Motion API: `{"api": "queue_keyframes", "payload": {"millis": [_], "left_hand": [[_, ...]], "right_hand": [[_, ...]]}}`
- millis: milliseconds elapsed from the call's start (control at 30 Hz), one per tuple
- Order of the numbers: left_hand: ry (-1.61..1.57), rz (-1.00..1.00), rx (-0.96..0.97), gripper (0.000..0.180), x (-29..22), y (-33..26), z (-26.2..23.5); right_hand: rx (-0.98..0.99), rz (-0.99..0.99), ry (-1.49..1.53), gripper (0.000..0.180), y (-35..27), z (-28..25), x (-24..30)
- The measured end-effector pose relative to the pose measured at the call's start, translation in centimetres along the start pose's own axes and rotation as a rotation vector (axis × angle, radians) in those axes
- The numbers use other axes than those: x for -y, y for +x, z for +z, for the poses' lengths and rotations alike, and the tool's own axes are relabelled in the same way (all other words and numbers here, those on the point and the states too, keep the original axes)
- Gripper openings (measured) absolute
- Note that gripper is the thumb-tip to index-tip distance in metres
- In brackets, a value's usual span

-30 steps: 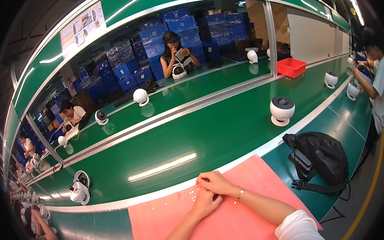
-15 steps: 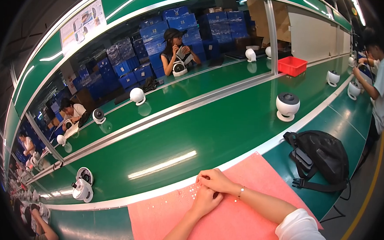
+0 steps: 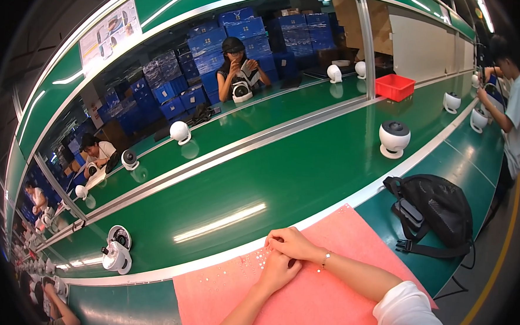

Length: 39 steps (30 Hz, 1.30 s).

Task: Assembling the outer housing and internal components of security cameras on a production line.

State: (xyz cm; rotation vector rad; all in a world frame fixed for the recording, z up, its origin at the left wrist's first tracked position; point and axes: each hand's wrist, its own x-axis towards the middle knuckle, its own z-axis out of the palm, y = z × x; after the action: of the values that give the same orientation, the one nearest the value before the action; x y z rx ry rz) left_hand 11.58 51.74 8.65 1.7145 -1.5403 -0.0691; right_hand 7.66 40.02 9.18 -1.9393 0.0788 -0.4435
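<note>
Pink sheet (image 3: 329, 301) is spread beneath the hands over the green bench (image 3: 123, 308). On it the left hand (image 3: 277, 273) and right hand (image 3: 295, 245) are brought together, fingers curled and touching; whether anything small is enclosed by either cannot be told. Small pale pieces (image 3: 261, 258) are scattered on the sheet, just left of the hands. A pause or fine fingertip work seems to be in hand; for a piece to be lifted, the fingers would need to be parted. Right of the hands, a black bag (image 3: 440, 210) is set down. Beyond the hands, on the green belt (image 3: 306, 171), an opened white device (image 3: 115, 257) is stood leftward and a dark-topped white device (image 3: 394, 141) rightward; farther, a red bin (image 3: 395, 87) is placed.
</note>
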Motion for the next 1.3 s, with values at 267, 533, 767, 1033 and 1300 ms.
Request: {"api": "queue_keyframes", "payload": {"millis": [267,533,767,1033,1300], "left_hand": [[-0.014,-0.049,0.027,0.016,-0.4,0.2,-0.1],[-0.025,-0.022,0.006,0.016,-0.4,0.4,-0.1],[-0.009,-0.036,0.008,0.015,-0.2,0.6,0.1],[0.020,-0.045,0.022,0.015,0.3,0.6,0.3],[0.010,-0.060,0.034,0.014,0.7,0.9,0.6]], "right_hand": [[0.003,0.017,-0.014,0.017,0.1,0.0,-0.3],[-0.026,-0.033,0.034,0.017,0.3,0.1,-0.8],[-0.016,-0.014,0.023,0.018,0.5,-0.1,-1.1],[-0.007,-0.006,0.018,0.018,0.6,-0.2,-1.2],[-0.012,-0.008,0.020,0.018,0.9,-0.3,-1.9]]}}
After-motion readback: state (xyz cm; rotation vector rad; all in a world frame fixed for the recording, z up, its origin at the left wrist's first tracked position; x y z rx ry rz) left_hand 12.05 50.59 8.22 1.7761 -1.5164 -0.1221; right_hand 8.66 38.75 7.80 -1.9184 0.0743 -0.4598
